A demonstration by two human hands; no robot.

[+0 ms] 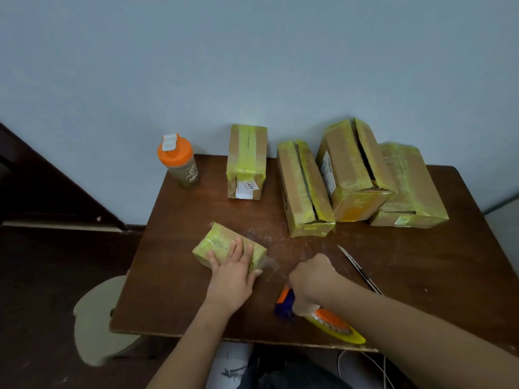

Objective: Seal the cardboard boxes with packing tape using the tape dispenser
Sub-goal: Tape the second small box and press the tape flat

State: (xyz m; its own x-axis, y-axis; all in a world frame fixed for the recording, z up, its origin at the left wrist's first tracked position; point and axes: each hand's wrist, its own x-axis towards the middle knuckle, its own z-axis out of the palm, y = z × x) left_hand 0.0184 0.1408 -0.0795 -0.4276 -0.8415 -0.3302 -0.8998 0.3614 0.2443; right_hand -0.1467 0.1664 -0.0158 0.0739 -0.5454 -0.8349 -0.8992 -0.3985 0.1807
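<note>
Left hand (230, 272) flat on small box (222, 242)

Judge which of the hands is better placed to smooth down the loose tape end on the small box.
Left. The left hand already lies flat on the small box, beside the loose tape end. The right hand grips the tape dispenser.
</note>
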